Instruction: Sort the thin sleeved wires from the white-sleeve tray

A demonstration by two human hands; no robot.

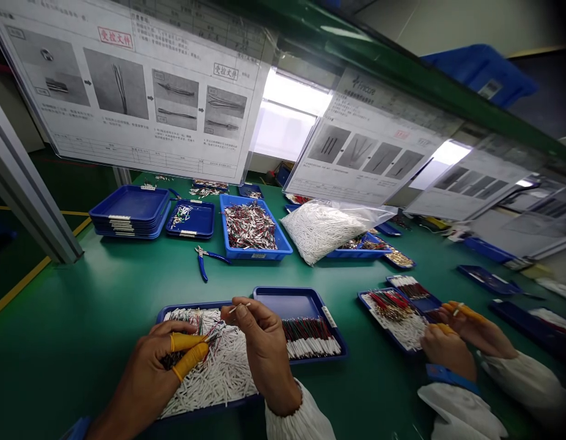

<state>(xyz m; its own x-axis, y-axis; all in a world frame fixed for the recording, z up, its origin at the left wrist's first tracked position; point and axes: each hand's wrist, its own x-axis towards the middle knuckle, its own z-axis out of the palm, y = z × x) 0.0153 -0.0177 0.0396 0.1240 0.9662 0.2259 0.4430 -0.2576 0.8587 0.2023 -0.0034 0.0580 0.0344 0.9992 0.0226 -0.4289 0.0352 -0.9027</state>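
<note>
My left hand (166, 360), with yellow finger cots on thumb and forefinger, is closed on a small bundle of thin wires (213, 336) over a blue tray (173, 313) heaped with white sleeves (223, 373). My right hand (260, 342) pinches one white sleeve (239, 307) between its fingertips, just right of the wires. Beside it a second blue tray (292, 302) holds finished red and green wires with white ends (310, 337).
A co-worker's hands (457, 333) in yellow cots work over trays (393, 305) at the right. Blue pliers (205, 256), a stack of blue trays (131, 211), a bin of wires (250, 226) and a bag of white sleeves (319, 229) lie further back. Instruction sheets (127, 85) hang overhead.
</note>
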